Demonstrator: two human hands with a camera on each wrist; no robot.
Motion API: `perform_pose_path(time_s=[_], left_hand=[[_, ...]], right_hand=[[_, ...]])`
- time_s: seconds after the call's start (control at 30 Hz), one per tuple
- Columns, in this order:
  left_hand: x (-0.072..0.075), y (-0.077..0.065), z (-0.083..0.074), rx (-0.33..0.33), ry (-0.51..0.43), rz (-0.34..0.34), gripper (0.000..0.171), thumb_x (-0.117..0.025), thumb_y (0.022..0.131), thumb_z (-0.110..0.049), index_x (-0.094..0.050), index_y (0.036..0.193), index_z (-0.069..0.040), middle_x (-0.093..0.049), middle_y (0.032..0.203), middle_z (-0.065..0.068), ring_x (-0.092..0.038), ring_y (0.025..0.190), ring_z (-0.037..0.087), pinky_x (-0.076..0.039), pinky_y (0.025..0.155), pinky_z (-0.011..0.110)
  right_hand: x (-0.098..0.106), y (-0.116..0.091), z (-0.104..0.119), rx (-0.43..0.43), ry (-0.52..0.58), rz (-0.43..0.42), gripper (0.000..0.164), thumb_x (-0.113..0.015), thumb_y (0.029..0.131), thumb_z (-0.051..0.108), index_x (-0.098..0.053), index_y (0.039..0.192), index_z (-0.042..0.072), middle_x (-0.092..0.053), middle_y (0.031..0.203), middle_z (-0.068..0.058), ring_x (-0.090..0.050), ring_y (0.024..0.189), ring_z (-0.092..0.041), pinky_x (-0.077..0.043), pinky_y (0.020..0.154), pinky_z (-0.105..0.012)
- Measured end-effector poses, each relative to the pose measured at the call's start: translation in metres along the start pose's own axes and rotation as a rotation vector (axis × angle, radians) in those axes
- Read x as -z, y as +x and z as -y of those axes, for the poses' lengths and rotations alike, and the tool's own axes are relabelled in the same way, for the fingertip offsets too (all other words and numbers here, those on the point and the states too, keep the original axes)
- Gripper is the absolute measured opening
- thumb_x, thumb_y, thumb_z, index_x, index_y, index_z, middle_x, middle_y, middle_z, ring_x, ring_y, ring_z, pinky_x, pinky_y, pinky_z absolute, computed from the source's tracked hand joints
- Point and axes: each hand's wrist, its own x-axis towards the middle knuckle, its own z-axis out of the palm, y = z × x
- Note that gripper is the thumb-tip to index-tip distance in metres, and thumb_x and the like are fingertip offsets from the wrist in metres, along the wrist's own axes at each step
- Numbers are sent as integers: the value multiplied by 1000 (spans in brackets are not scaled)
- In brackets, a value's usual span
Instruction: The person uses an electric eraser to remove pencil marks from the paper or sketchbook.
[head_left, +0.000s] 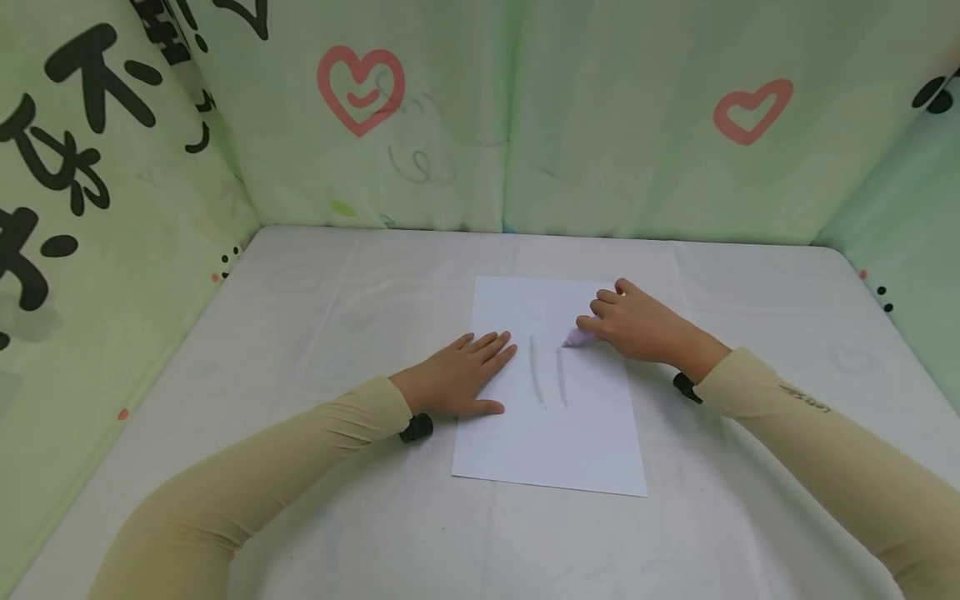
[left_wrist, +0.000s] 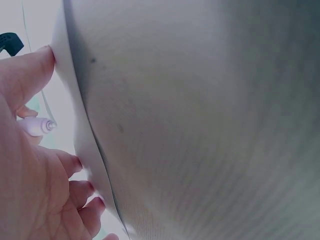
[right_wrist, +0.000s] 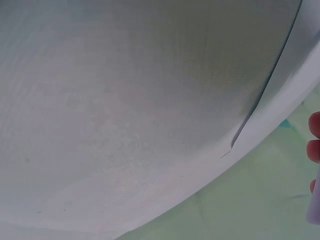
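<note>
On the sheet of white paper (head_left: 540, 450), my left hand (head_left: 461, 375) lies flat at the left edge, fingers spread. In the left wrist view, its fingertips (left_wrist: 95, 202) press along the paper. My right hand (head_left: 633, 321), over the upper right of the sheet, grips a pale purple pen (head_left: 577, 337), its tip at the paper. The left wrist view catches one end of that pen, and the right wrist view only part of its barrel (right_wrist: 314, 207). Two faint grey strokes, one on the left (head_left: 535, 371) and one on the right (head_left: 561, 377), run down the paper.
A white cloth covers the table (head_left: 360, 308) under the sheet. Pale green curtains (head_left: 600, 125) with hearts and black marks surround the back and sides. Each wrist wears a small black device, one on the left (head_left: 417, 428) and one on the right (head_left: 686, 387).
</note>
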Motion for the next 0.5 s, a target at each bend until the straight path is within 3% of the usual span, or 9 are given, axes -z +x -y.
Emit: perform_pose_path(time_s=[0.5], left_hand=[[1,-1,-1,0,-6,0,85,-41,92,-61,-9,152,-11,-7,160,8,-11,148,23,-14,119,44]], right_hand=[[0,6,3,-4,23,4,23,-74,78,13,-53,88,11,-56,72,-7,-47,71,-22,-36,71,-39]])
